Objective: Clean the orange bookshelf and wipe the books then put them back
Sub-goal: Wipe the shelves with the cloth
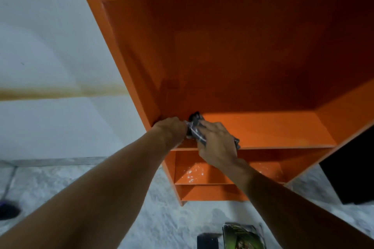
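The orange bookshelf (pixel 253 62) fills the upper right of the head view, and no books stand in its compartments. A dark patterned cloth (pixel 194 127) lies bunched on the front left corner of the middle shelf board (pixel 273 129). My left hand (pixel 171 130) grips the cloth's left end by the shelf's side panel. My right hand (pixel 218 143) presses down on the cloth's right part, fingers spread over it. Two books (pixel 242 236) lie on the floor at the bottom edge, one with a green cover, one dark.
A white wall (pixel 50 46) with a brownish stain band stands left of the shelf. The floor (pixel 157 218) is pale marbled tile. A black box-like object (pixel 352 172) sits at the right by the shelf. A dark purple item (pixel 8 209) lies at the far left.
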